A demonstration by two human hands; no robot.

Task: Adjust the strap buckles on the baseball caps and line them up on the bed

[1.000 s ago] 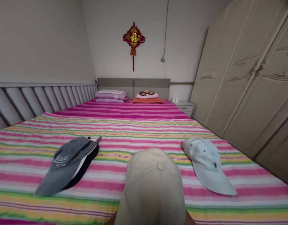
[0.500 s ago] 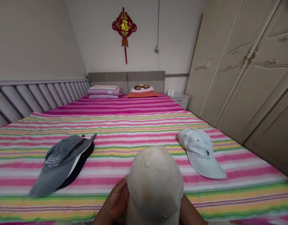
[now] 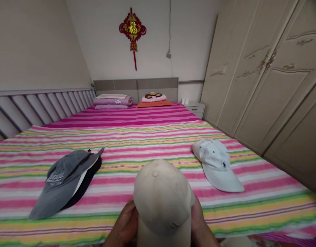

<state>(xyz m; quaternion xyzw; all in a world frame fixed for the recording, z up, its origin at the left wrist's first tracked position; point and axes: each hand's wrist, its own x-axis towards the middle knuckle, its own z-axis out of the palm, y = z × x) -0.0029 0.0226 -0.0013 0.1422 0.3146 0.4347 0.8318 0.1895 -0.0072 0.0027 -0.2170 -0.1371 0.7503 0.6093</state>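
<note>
A cream baseball cap (image 3: 161, 195) is held up at the bottom middle, its brim pointing down toward me. My left hand (image 3: 128, 219) grips its left side, and my right hand (image 3: 198, 218) grips the right side; the fingertips of both are hidden behind or inside the cap. Off to the left on the bed lies a grey cap (image 3: 64, 178) with white lettering, stacked over a black cap (image 3: 83, 188) and something white between them. On the right rests a white cap (image 3: 213, 164) with a small dark logo, brim toward me.
The bed has a striped sheet (image 3: 137, 140). Folded purple bedding (image 3: 113, 102) and a pink pillow (image 3: 154, 98) lie by the headboard (image 3: 158, 84). A metal railing (image 3: 44, 106) runs along the left; a wardrobe (image 3: 250, 85) and nightstand (image 3: 196, 109) stand right.
The cream cap has turned slightly and shifted a little left, with both hands still on it. More of my right hand shows now. The view has swung slightly to the right.
</note>
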